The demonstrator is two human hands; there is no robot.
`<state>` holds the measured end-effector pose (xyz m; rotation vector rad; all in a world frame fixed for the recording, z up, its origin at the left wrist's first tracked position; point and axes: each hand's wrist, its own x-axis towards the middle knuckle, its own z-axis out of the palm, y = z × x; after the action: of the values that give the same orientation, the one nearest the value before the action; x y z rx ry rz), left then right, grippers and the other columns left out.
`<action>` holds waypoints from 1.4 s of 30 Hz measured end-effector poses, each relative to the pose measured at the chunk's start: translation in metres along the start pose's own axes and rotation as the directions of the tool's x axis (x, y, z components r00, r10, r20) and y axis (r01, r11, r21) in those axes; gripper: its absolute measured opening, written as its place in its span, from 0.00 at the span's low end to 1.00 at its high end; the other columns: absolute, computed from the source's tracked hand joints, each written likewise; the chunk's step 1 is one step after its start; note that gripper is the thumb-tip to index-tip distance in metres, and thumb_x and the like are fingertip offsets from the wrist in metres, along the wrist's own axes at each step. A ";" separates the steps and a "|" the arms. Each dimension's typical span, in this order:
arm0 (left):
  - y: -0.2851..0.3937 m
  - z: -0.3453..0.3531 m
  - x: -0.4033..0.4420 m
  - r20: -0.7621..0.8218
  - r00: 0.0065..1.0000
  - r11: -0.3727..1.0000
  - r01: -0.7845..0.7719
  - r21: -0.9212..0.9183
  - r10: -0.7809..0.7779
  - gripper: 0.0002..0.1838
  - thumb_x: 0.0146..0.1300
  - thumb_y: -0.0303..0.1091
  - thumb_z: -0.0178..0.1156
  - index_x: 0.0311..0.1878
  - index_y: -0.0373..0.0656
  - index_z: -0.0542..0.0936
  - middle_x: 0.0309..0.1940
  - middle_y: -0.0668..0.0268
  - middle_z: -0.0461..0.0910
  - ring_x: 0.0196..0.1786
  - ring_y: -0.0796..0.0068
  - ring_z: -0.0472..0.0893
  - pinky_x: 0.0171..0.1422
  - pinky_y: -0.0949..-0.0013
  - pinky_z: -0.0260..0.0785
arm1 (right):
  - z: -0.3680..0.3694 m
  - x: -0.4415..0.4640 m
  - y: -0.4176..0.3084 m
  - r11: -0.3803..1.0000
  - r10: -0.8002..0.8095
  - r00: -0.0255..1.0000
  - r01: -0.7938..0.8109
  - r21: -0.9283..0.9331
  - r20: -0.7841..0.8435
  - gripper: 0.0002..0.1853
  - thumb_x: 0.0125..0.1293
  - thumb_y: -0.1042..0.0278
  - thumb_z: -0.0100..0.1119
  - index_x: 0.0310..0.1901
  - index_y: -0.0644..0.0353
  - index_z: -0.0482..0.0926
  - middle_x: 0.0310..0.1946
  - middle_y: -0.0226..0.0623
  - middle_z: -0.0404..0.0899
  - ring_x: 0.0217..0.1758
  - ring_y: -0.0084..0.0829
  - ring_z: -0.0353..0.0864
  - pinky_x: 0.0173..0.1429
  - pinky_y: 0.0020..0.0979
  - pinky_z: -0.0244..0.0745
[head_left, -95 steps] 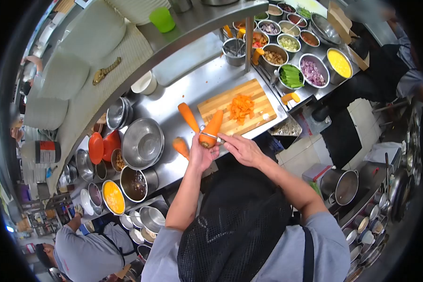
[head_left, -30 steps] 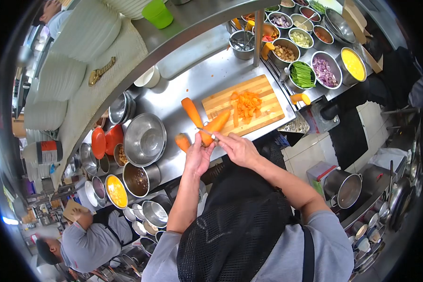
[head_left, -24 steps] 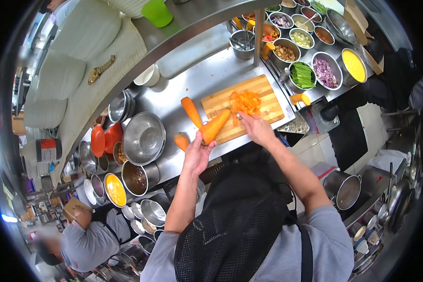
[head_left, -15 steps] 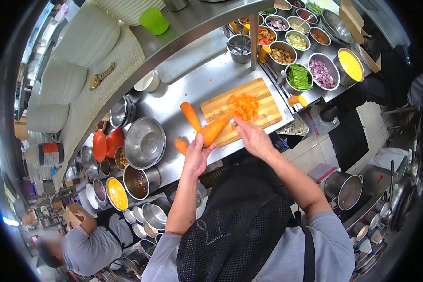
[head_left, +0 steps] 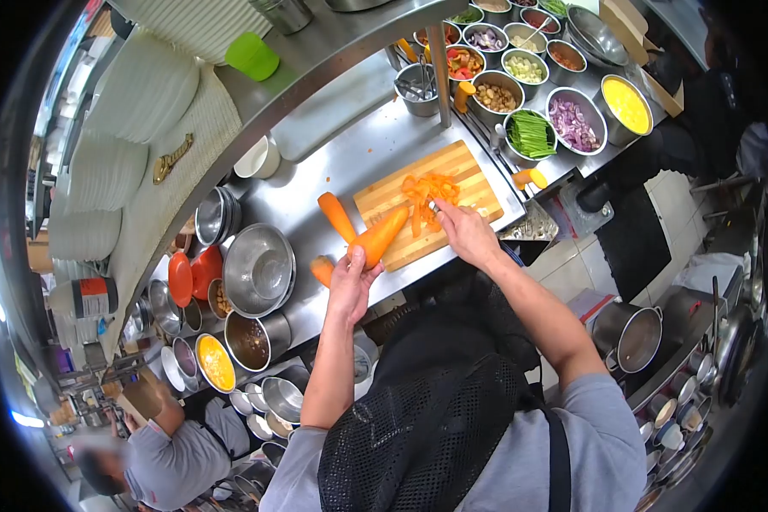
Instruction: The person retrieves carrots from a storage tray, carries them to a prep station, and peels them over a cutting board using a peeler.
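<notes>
My left hand (head_left: pixel 352 280) grips the thick end of a large peeled carrot (head_left: pixel 381 235), whose tip points over the left part of the wooden cutting board (head_left: pixel 469 218). A small metal peeler (head_left: pixel 433 205) is in my right hand (head_left: pixel 467 232), just right of the carrot tip and apart from it. Orange peelings (head_left: pixel 429 189) lie heaped on the board by the peeler. Two more carrots rest on the steel counter left of the board: one long (head_left: pixel 336 215), the other (head_left: pixel 322 270) partly hidden behind my left hand.
Metal bowls (head_left: pixel 259 270) and a pot of dark liquid (head_left: pixel 247 341) stand at the left. Containers of chopped onion (head_left: pixel 574 124), greens (head_left: pixel 531 135) and yellow liquid (head_left: pixel 626 104) are at the upper right. A shelf edge (head_left: pixel 316 75) crosses above. A co-worker (head_left: pixel 175 456) is at the lower left.
Compared with the earlier frames, my right hand has moved with the peeler from the carrot's thick end to beside the peelings. My left hand still holds the carrot. The co-worker now holds a cardboard piece.
</notes>
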<state>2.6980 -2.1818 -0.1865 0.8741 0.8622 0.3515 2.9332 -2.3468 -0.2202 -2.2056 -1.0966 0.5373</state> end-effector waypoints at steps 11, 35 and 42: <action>-0.013 -0.007 0.005 -0.056 0.998 0.999 -0.034 0.025 0.035 0.32 0.84 0.53 0.60 0.71 0.29 0.75 0.62 0.56 0.85 0.58 0.65 0.88 0.68 0.64 0.83 | 0.032 -0.040 -0.078 0.882 -0.201 0.978 0.159 0.443 0.051 0.22 0.85 0.58 0.55 0.74 0.50 0.80 0.47 0.56 0.88 0.51 0.57 0.89 0.57 0.53 0.84; -0.009 0.005 -0.001 -0.060 0.989 0.971 -0.122 0.204 0.137 0.35 0.82 0.47 0.67 0.74 0.26 0.68 0.63 0.52 0.78 0.61 0.66 0.85 0.67 0.59 0.86 | 0.041 -0.018 0.000 0.984 -0.024 1.000 0.024 0.177 -0.001 0.20 0.84 0.56 0.55 0.70 0.53 0.84 0.54 0.56 0.89 0.59 0.55 0.89 0.62 0.54 0.85; -0.004 0.013 -0.003 -0.148 0.977 0.964 -0.115 0.238 0.153 0.37 0.81 0.46 0.67 0.77 0.27 0.64 0.64 0.50 0.76 0.65 0.63 0.84 0.69 0.59 0.86 | -0.001 -0.011 0.002 0.952 -0.018 0.991 0.058 0.300 -0.134 0.21 0.86 0.60 0.53 0.70 0.63 0.81 0.56 0.60 0.88 0.62 0.59 0.87 0.68 0.50 0.82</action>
<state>2.7062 -2.1926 -0.1838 1.1323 1.0132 0.4551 2.9290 -2.3569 -0.2198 -1.9194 -0.9198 0.5014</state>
